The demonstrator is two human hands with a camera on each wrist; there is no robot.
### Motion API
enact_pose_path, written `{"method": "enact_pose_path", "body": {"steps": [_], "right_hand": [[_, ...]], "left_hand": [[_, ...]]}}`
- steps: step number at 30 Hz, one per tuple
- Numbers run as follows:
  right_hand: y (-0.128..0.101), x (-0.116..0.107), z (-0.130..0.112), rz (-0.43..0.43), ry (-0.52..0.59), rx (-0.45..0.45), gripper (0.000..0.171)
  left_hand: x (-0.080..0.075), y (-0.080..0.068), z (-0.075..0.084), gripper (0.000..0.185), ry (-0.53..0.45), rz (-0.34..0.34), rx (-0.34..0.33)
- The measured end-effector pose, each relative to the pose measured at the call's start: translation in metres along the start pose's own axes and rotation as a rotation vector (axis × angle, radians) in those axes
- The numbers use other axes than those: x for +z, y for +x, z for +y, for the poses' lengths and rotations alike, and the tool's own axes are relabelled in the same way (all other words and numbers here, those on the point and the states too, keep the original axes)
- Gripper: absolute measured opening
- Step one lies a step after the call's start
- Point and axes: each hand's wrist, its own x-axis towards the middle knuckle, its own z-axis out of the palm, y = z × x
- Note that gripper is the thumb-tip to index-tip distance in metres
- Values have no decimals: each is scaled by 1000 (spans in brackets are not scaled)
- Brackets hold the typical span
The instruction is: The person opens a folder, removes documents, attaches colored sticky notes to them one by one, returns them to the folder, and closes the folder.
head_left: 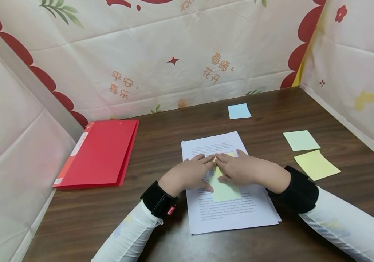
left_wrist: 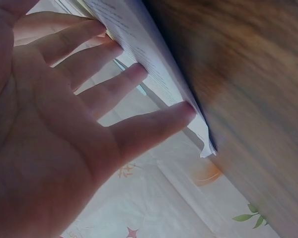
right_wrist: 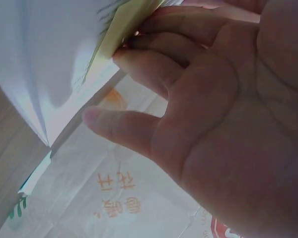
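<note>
A pale yellow-green sticky note (head_left: 226,193) lies on a stack of printed sheets (head_left: 227,216). My left hand (head_left: 191,174) rests over its left side, fingers extended and pointing right. From the other side my right hand (head_left: 242,170) covers much of the note's upper part, and the fingertips of both hands meet near its top. In the left wrist view the fingers of the left hand (left_wrist: 54,114) are spread, with fingertips at the printed page. The right wrist view has the right hand (right_wrist: 208,109) with fingertips at the edge of the yellowish note (right_wrist: 120,32).
To the left lies a red folder (head_left: 101,153). A blue sticky pad (head_left: 239,111) is at the back. On the right are a light green note (head_left: 301,140) and a yellow note (head_left: 317,165) with a raised edge. Printed cloth (head_left: 147,47) encloses the wooden table (head_left: 160,145).
</note>
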Motion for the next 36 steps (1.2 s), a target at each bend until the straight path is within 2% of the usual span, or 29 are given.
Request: {"method": "enact_pose_path", "body": {"steps": [9,15,23,28,31,34,36], "right_hand": [[-13,-3,21,-27,61,21,75],[-24,-6,35,-40,68,38,73],[-23,-8,38,-53,117,32,75],[-26,-9,37,-27,124,29,70],[-28,-8,36,9,91,4,60],[-30,-9,36,39,76,-19,52],[-31,-11,38,62,87,-36,49]], "left_hand": [[0,0,3,88,-57,-19,-17],[-1,1,4,87,-45,-13,-16],[-3,1,1,86,-35,-8,-12],[-3,2,3,82,-17,-4,-5],[-4,-4,15,77,59,6,-12],[-5,-20,43,78,153,24,14],[-2,-33,64,84,204,38,62]]}}
